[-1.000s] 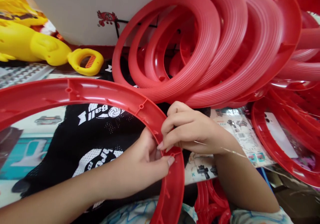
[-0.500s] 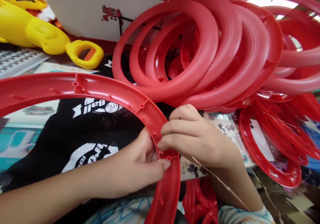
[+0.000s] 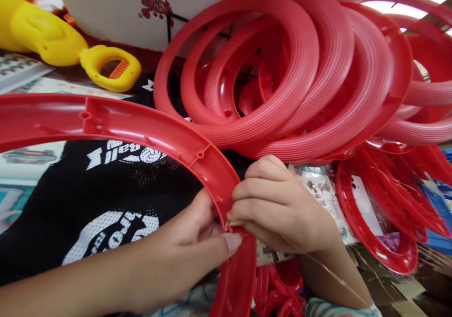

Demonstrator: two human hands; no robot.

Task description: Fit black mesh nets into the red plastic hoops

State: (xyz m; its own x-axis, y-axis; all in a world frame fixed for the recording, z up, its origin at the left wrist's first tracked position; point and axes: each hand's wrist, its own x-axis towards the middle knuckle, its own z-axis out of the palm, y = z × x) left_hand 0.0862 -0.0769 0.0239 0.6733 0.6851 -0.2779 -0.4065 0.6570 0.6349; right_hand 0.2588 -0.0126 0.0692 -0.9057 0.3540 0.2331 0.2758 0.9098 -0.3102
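Note:
A large red plastic ring (image 3: 173,140) lies hollow side up, with ribs and small round posts inside its channel. My left hand (image 3: 208,237) is closed around the ring's inner edge, its thumb pressed into the channel by a rib. Against the same spot, my right hand (image 3: 278,204) pinches a thin wire (image 3: 328,270) at the ring's inner edge. The wire trails from under my right hand down over the right forearm. The fingertips hide its end in part. Beneath the ring spreads black cloth (image 3: 141,175) with white print.
Several red ribbed rings (image 3: 300,72) lean in a stack behind my hands. More red half-shells (image 3: 374,213) lie at the right. A white printed box (image 3: 116,6) stands at the back. A yellow toy with a ring handle (image 3: 102,69) rests at the left.
The view has shifted slightly, and the ring has slid a little left and been turned. Both hands stay at the same rib; my right fingertips have moved slightly lower with the wire.

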